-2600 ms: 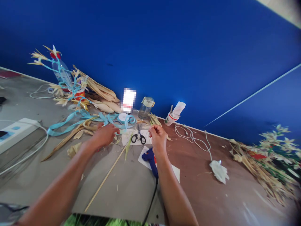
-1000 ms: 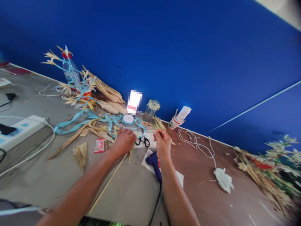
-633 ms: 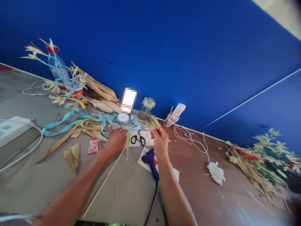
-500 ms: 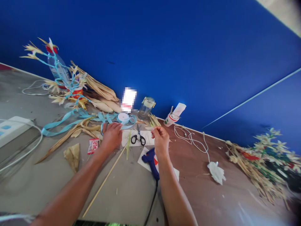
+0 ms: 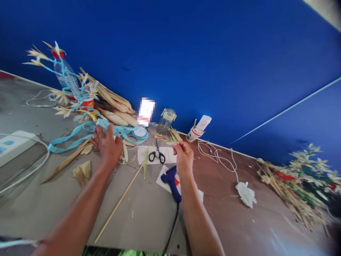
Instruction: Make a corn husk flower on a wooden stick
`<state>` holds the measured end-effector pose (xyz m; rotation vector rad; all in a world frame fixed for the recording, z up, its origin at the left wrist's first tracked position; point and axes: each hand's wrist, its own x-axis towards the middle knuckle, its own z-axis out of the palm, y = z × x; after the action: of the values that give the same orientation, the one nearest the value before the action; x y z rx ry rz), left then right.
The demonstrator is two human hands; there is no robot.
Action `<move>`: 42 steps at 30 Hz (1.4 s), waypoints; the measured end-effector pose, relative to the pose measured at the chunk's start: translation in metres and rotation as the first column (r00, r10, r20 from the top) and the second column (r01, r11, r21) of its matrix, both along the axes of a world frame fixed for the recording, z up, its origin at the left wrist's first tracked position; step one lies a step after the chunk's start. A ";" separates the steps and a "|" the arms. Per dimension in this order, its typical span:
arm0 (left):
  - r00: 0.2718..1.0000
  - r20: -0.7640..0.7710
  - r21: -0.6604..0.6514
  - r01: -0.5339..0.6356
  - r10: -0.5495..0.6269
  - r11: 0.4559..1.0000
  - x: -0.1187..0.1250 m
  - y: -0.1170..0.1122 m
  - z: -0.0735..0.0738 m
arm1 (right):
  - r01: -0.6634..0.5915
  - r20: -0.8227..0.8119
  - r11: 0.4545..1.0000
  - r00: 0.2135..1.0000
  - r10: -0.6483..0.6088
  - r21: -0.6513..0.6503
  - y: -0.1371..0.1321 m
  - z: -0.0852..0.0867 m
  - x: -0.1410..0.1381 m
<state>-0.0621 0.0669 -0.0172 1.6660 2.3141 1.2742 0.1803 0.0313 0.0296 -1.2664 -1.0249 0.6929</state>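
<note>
My left hand (image 5: 108,147) is open, fingers spread, over the loose light-blue ribbon (image 5: 68,138) and dry corn husks (image 5: 65,163). Whether its fingertips touch the ribbon I cannot tell. My right hand (image 5: 184,156) is closed in a pinch above the table, and what it holds, if anything, is too small to make out. Between the hands, black-handled scissors (image 5: 157,156) lie on a white paper strip (image 5: 169,153). A blue glue gun (image 5: 173,183) rests on white paper beside my right forearm. The ribbon spool (image 5: 140,132) lies behind my left hand.
A thin stick (image 5: 118,204) lies between my forearms. Along the blue wall stand a lit phone (image 5: 146,111), a clear jar (image 5: 165,121) and a cup (image 5: 193,134). A husk-flower branch (image 5: 64,74) is at left, a power strip (image 5: 17,145) nearer, white cables (image 5: 218,156) at right.
My left hand has moved left, away from the ribbon spool, its fingers spreading, and now covers where the small red packet showed. My right hand has stayed nearly in place, still pinched.
</note>
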 end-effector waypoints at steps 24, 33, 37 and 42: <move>0.642 -0.215 -0.074 0.740 -0.736 0.668 0.022 -0.006 -0.003 | -0.015 -0.045 1.000 0.999 0.014 -0.006 -0.001 0.003 0.002; 0.457 -0.258 -0.331 0.786 -0.851 0.522 0.037 -0.016 -0.015 | -0.033 -0.061 0.999 0.998 0.033 0.008 -0.003 0.006 -0.001; 0.460 -0.218 -0.357 0.783 -0.861 0.509 0.035 -0.016 -0.017 | -0.045 -0.052 0.999 0.998 0.044 0.000 -0.003 0.006 -0.002; 0.520 -0.235 -0.354 0.741 -0.821 0.570 0.027 -0.013 -0.017 | -0.029 -0.059 1.000 0.998 0.028 -0.008 -0.001 0.005 0.000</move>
<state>-0.0354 0.0542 -0.0345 2.5696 1.3101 0.4990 0.1802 0.0298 0.0350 -1.2338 -0.9944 0.7532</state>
